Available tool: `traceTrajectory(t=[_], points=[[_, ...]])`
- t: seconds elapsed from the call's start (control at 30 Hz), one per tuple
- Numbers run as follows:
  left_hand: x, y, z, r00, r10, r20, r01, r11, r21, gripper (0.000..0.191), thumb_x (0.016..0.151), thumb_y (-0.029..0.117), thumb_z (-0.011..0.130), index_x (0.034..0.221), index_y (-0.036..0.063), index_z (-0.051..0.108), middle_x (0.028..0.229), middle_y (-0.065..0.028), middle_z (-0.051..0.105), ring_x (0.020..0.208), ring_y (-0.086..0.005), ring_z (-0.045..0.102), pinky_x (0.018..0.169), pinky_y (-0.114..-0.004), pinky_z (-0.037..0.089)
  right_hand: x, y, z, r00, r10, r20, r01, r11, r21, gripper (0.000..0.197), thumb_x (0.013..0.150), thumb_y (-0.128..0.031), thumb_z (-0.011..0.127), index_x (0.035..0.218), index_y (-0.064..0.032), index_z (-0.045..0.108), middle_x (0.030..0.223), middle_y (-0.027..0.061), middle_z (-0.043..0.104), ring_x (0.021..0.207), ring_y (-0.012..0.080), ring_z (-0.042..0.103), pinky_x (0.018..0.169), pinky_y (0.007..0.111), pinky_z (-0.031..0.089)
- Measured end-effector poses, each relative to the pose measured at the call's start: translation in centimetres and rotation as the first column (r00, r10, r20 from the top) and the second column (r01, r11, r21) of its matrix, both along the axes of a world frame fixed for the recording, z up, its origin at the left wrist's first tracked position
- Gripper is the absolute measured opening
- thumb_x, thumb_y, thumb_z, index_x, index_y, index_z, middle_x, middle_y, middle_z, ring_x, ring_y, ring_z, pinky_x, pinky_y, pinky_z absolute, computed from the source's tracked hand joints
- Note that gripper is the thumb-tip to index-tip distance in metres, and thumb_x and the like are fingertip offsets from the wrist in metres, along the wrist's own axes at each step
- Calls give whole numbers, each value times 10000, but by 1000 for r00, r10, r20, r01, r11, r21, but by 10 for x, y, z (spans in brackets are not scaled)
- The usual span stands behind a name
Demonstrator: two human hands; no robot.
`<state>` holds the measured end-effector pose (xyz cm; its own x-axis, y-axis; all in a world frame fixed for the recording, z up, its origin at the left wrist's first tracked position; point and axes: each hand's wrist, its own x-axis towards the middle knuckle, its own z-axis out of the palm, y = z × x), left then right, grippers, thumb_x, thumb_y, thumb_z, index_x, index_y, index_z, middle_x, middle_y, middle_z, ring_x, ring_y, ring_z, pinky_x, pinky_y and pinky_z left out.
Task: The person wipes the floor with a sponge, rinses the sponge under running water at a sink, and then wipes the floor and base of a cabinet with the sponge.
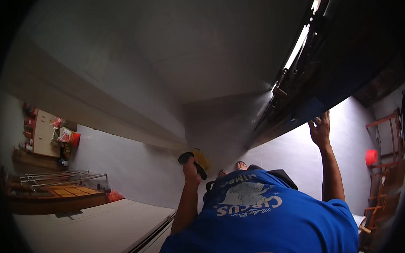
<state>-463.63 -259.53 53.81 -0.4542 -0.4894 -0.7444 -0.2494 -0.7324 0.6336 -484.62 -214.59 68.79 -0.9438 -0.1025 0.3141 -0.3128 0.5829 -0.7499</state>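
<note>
My left hand is closed around the black handle of a yellow and black tool; its exact kind is hard to tell in the dim light. My right hand is raised, with its fingers curled against the edge of a large dark door panel. A ring shows on one finger, and the fingertips are partly hidden by the panel. Along the panel's far side, metal fittings stand out beside a bright strip of light.
A pale wall with a ledge runs along the left. Further left are a drawer cabinet, a metal rack and wooden furniture. A white surface lies lower left. A red stool and wooden chairs stand right.
</note>
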Motion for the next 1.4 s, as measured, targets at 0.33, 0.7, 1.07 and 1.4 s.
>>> traceTrajectory(t=[0.33,0.7,1.07,1.4], points=[[-72,-16,18,974,-84,-209,92,995,28,214,888,115,585,1070,4,574,1039,-80,593,971,-246,608,842,-392,509,40,90,-50,929,-134,346,318,768,-556,341,1058,-263,457,1276,-14,538,1056,108,682,1036,217,678,917,388,565],[-78,-29,-9,968,-126,-217,131,991,11,361,918,124,500,1247,-25,512,1217,-150,583,1139,-329,584,996,-471,479,69,133,-58,824,-439,359,554,493,-671,520,1071,-435,328,1494,-137,375,1437,78,520,1332,250,469,1145,501,282],[-172,-114,37,921,-81,-380,47,994,-96,382,893,134,558,1237,-24,515,1209,-140,569,1104,-325,591,953,-456,498,33,243,-128,820,-553,147,488,543,-684,204,1001,-129,466,1164,-77,575,1050,65,597,821,166,539,736,291,458],[-321,-182,150,796,33,-605,-286,900,-328,82,934,119,546,976,51,564,968,-64,573,943,-229,590,843,-381,512,29,288,-143,747,-592,304,462,133,-877,444,1001,-210,505,1389,6,523,1378,153,584,1251,285,572,1103,423,445]])
